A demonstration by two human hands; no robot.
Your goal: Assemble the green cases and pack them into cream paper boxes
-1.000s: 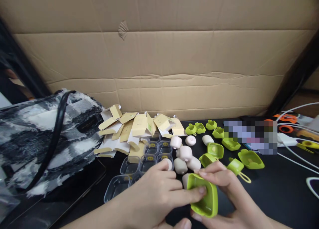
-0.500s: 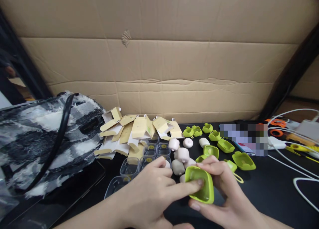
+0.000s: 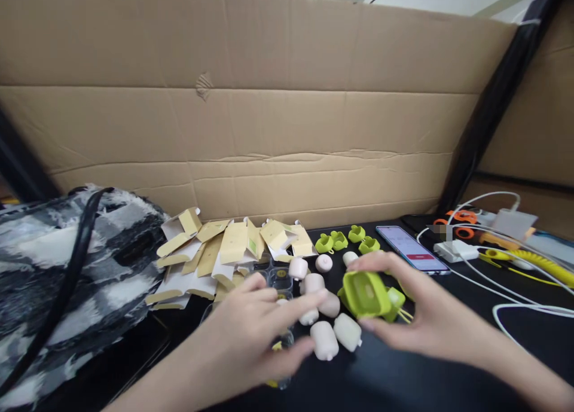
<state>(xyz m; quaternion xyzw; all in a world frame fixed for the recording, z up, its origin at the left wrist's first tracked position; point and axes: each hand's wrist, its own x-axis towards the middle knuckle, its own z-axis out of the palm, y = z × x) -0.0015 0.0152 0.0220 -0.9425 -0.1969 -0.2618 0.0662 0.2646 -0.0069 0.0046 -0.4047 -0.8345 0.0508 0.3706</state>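
My right hand holds a lime-green, soft-looking square cover between thumb and fingers, its hollow side facing me. My left hand is apart from the cover, with index finger and thumb stretched out and nothing between them. By those fingertips lie two whitish rounded pieces with small nubs, one pinkish-white piece and one greyer piece. More pale rounded pieces sit behind them. Further green covers stand toward the back, and one with a thin loop is partly hidden behind my right hand.
Opened tan cardboard boxes are heaped at back left. Clear plastic trays lie partly under my left hand. A shaggy black-and-white bag stands left. A phone, white cables and orange-handled scissors lie right. A cardboard wall rises behind.
My left index finger has come out of the green cover and moved left. The right hand still holds the cover, now turned slightly. The camera view has tilted up and shifted right.
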